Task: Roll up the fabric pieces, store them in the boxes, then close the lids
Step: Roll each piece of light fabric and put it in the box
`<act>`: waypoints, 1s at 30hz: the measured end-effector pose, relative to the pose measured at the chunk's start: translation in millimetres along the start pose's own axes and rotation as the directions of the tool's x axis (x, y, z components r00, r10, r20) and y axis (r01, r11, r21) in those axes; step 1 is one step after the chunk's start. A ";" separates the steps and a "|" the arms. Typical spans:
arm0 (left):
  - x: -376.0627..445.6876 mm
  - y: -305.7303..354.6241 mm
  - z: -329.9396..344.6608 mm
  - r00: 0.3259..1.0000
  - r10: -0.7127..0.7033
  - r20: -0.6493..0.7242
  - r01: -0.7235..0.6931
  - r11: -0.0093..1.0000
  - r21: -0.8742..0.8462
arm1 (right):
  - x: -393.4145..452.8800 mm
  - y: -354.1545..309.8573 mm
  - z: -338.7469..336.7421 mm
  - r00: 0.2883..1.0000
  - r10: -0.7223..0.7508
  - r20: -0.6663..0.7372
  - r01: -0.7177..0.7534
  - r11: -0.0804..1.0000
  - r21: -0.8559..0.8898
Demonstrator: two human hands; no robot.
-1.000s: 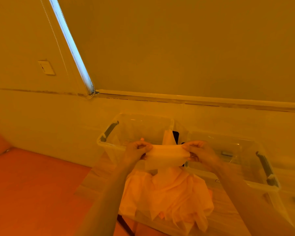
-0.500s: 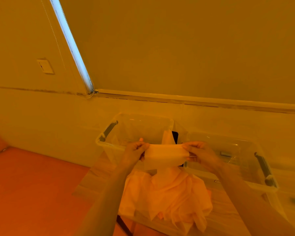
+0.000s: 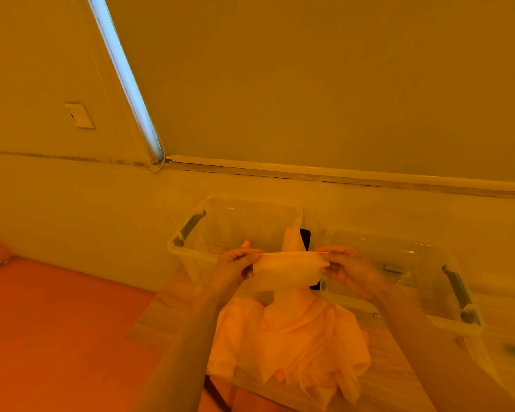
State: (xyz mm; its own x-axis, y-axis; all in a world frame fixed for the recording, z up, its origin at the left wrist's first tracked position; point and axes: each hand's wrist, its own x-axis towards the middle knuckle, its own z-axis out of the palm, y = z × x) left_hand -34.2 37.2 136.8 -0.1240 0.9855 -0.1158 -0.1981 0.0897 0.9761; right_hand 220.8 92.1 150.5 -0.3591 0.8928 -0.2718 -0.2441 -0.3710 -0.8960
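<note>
A pale fabric piece [image 3: 290, 270] is stretched between the two hands, raised above the table [image 3: 399, 379]. The left hand [image 3: 234, 269] pinches its left upper corner between thumb and curled fingers; the right hand [image 3: 347, 267] pinches the right upper corner the same way. The top edge runs taut from one hand to the other, and the cloth hangs below it, partly gathered.

Directly beneath the hands lies a loose heap of fabric pieces [image 3: 289, 340], rumpled, spilling toward the near edge of the table. Behind the hands stand two clear plastic boxes with dark handles, both open at the top: the left box [image 3: 191, 252] behind the left hand and the right box [image 3: 446, 321] beside and behind the right hand. A strip of fabric [image 3: 292, 237] rises between the two boxes, just behind the held piece.
</note>
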 end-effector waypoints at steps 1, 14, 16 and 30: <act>-1.3 1.1 0.5 1.000 0.005 0.007 -0.005 1.000 -0.001 | 0.4 0.1 0.2 1.000 0.011 -0.007 -0.011 1.000 0.019; 1.4 -2.5 -10.1 0.997 0.063 -0.038 -0.047 0.943 0.329 | -4.0 4.4 6.1 0.998 -0.023 -0.056 0.014 0.986 -0.165; -1.4 -0.6 -8.9 0.996 0.074 -0.048 -0.053 0.937 0.346 | -4.7 6.1 7.1 0.997 -0.029 -0.068 0.017 0.984 -0.176; -5.9 1.0 -10.3 0.997 0.082 0.011 -0.081 0.935 0.344 | -8.2 7.6 10.8 0.999 -0.027 -0.023 0.022 0.975 -0.220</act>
State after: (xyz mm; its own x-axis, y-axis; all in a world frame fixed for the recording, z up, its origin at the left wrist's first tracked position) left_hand -43.7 30.0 136.5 -0.1291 0.9911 -0.0331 0.1595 0.0537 0.9857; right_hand 212.2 79.2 149.7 -0.3312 0.9083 -0.2554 -0.0480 -0.2866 -0.9569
